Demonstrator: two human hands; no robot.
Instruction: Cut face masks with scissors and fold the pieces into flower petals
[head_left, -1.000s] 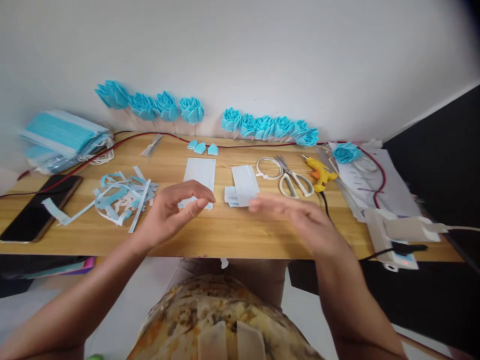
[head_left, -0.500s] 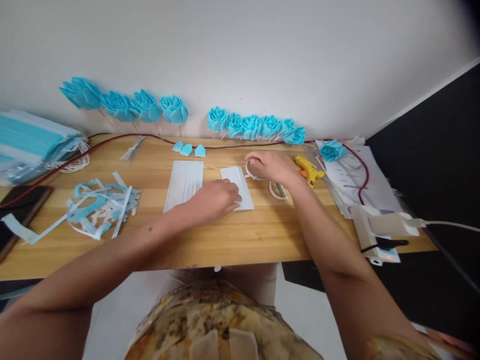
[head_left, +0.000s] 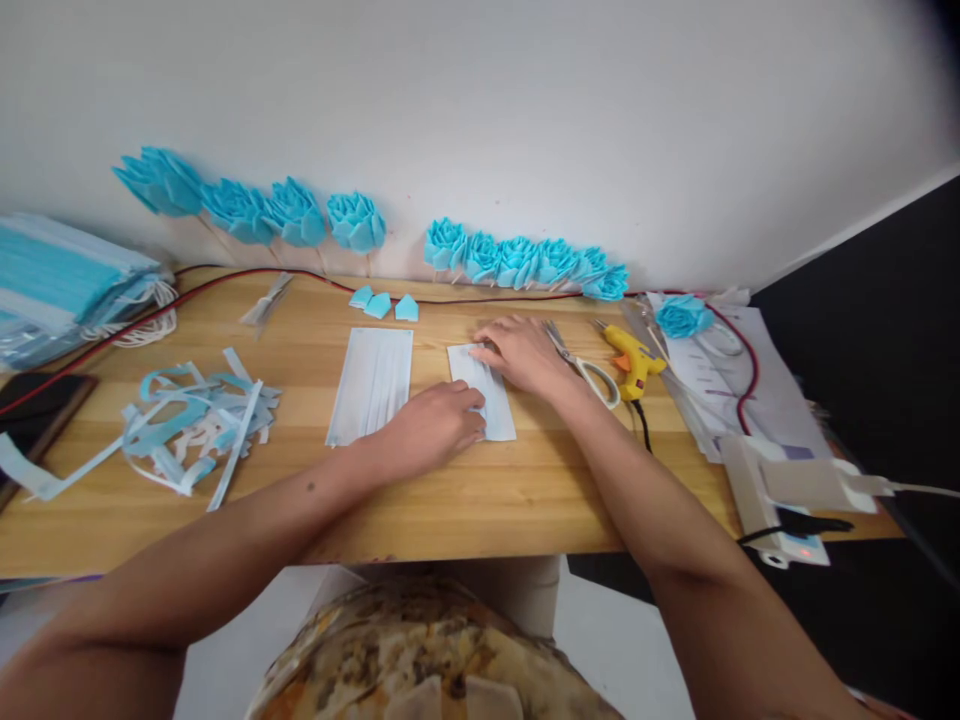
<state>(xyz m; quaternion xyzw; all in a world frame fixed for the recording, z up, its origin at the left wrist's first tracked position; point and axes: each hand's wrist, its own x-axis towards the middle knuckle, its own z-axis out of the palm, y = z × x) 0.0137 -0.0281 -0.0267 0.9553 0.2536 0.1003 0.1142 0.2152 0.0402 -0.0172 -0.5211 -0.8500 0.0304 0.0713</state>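
A small white piece of mask fabric (head_left: 496, 405) lies on the wooden desk (head_left: 480, 480). My left hand (head_left: 435, 425) rests on its lower left edge, fingers curled and pinching the fabric. My right hand (head_left: 525, 355) lies flat on the piece's upper end with fingers stretched out, holding nothing. A larger white mask sheet (head_left: 371, 385) lies just left of my left hand. White-handled scissors (head_left: 592, 368) sit right beside my right hand.
A yellow glue gun (head_left: 634, 360) lies right of the scissors. Blue fabric flowers (head_left: 517, 260) line the wall. Also on the desk: cut scraps (head_left: 195, 420), three blue petals (head_left: 382, 303), a mask stack (head_left: 52, 285), a phone (head_left: 30, 420), papers (head_left: 720, 375), a power strip (head_left: 780, 490).
My right hand has come left from the scissors and white loop onto the top of the small piece. My left hand has stayed on the piece.
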